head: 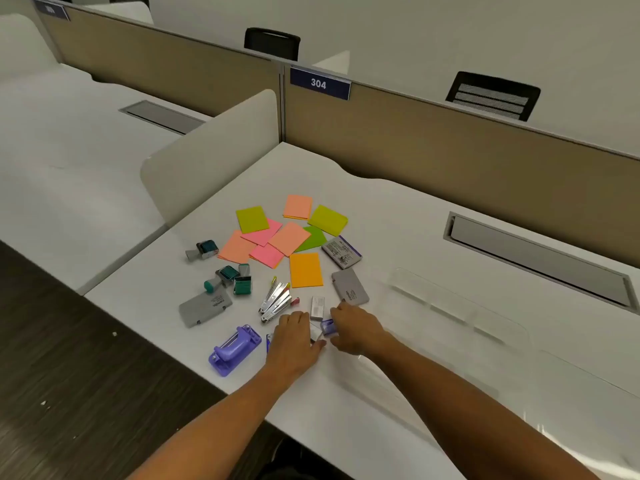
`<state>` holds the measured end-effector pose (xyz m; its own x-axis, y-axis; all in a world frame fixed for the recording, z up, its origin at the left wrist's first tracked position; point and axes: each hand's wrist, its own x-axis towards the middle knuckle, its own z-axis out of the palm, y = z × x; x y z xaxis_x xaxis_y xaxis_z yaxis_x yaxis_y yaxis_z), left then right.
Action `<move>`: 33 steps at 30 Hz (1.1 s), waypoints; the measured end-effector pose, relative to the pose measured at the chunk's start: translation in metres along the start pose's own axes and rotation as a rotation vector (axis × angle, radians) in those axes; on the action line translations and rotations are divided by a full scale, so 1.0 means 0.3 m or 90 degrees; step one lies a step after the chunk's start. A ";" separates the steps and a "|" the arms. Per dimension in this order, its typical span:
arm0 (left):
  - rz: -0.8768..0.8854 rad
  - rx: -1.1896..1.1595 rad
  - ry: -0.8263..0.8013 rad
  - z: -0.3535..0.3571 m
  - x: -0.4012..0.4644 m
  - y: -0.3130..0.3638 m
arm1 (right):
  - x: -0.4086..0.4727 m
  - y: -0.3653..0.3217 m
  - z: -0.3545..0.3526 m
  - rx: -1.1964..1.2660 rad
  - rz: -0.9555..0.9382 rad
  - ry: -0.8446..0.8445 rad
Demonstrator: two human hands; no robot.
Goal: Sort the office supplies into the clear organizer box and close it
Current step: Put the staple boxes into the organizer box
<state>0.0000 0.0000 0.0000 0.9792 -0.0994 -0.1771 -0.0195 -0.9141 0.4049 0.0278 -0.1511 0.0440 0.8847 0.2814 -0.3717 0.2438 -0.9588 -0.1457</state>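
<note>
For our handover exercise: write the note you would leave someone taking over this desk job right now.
Left hand: lying over small items at the near edge; grip unclear.
Right hand: fingers on a small purple box.
Sticky notes, stamps, staplers, purple hole punch, grey cases: loose on the desk.
Clear organizer box: right of the pile, apparently empty.
Done: nothing sorted.
Left: fill and close it.

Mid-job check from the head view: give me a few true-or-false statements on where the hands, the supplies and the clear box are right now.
1. The right hand grips a small purple item. True.
2. The purple hole punch is already in the clear organizer box. False: it lies on the desk, left of the left hand.
3. The sticky notes lie scattered on the desk. True.
4. The orange sticky pad sits on top of the grey case. False: they lie side by side, apart.
</note>
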 end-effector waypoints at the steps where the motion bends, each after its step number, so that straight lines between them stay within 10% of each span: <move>1: 0.003 0.019 0.005 -0.003 0.003 0.005 | -0.001 -0.005 0.001 -0.021 0.007 -0.001; 33: 0.003 -0.201 0.089 -0.079 -0.020 0.107 | -0.107 0.034 -0.091 0.271 0.121 0.212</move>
<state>-0.0017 -0.0194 0.0352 0.9979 -0.0279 -0.0592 0.0188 -0.7447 0.6671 0.0129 -0.1710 0.0795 0.9916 0.0130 -0.1286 -0.0517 -0.8722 -0.4864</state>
